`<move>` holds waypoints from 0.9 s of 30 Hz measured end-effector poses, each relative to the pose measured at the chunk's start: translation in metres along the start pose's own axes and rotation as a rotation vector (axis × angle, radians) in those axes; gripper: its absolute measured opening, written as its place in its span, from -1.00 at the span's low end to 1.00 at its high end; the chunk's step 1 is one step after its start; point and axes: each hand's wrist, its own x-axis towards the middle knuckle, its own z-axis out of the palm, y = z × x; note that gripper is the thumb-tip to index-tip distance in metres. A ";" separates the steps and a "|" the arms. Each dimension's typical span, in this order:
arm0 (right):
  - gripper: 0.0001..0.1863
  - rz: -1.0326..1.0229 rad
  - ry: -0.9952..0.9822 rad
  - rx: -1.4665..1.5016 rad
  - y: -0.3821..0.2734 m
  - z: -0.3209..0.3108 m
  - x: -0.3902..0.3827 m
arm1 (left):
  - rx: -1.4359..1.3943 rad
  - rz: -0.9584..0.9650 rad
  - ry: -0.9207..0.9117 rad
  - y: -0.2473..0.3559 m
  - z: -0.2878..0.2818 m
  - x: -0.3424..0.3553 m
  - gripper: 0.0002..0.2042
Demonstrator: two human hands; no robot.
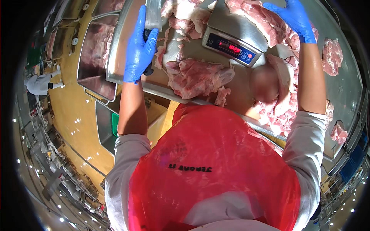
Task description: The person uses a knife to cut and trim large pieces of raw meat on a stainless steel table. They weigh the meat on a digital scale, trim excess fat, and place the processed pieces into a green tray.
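Note:
My left hand (139,54), in a blue glove, is closed around the black handle of a knife (153,14) with a broad blade, one finger stretched along beside it. The handle's butt shows below the hand. At the upper right my gloved right hand (295,19) has its fingers spread at the edge of a long piece of raw meat (262,19); its fingertips are partly cut off by the frame. That meat lies partly over a digital scale (231,49) with a lit red display. Between my arms, a large raw cut (198,78) rests near the table's front edge.
Fatty meat (185,15) lies left of the scale, with a pile of trimmings (275,111) by my right forearm. Smaller pieces (332,57) sit farther right on the metal table (241,86). Left of it stands a metal bin of meat (96,57). Another person (38,84) is far left.

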 end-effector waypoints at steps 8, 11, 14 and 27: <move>-0.34 -0.021 -0.135 -0.279 0.020 0.076 0.005 | 0.187 0.076 -0.131 0.005 0.033 0.009 -0.38; -0.39 -0.090 -0.149 -0.332 0.008 0.118 0.010 | 0.317 0.050 -0.243 -0.010 0.056 0.013 -0.40; -0.47 -0.093 -0.105 -0.288 0.012 0.130 0.005 | 0.249 0.051 -0.306 -0.001 0.071 0.019 -0.41; -0.50 -0.148 -0.145 -0.204 0.000 0.128 -0.005 | 0.341 0.267 -0.246 -0.025 0.141 0.067 -0.29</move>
